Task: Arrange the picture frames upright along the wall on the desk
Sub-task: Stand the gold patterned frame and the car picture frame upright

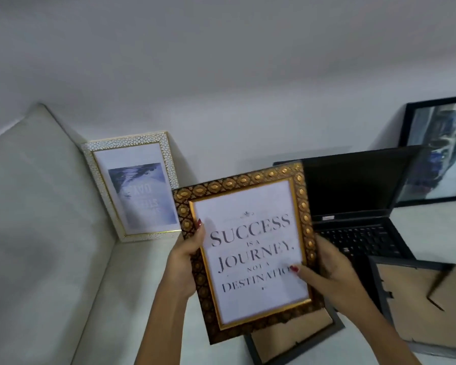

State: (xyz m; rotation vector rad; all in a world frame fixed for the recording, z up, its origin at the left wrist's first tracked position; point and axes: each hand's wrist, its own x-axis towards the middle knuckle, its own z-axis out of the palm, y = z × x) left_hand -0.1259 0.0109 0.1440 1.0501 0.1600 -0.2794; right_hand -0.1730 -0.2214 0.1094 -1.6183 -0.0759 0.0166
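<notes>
Above the front edge of the desk (148,272), held clear of it: gold frame (248,248), printed side up, tilted.

Laptop (353,206), open, mid-desk toward the back edge. Risk: the gold frame's right side passes close to its lid and could knock it.

Black frame (437,151), upright against the wall, back right.

White frame (133,185), leaning on the wall at the back left corner. Risk: crowding it while setting down could tip it.

Two frames lying face down, front edge: one (416,306) right, one (292,335) under the gold frame; may catch its lower corner.

Left hand (187,259): closed on the gold frame's left edge, thumb on the front.

Right hand (324,270): closed on its right edge, thumb across the print; a slack pinch could let it slip.
</notes>
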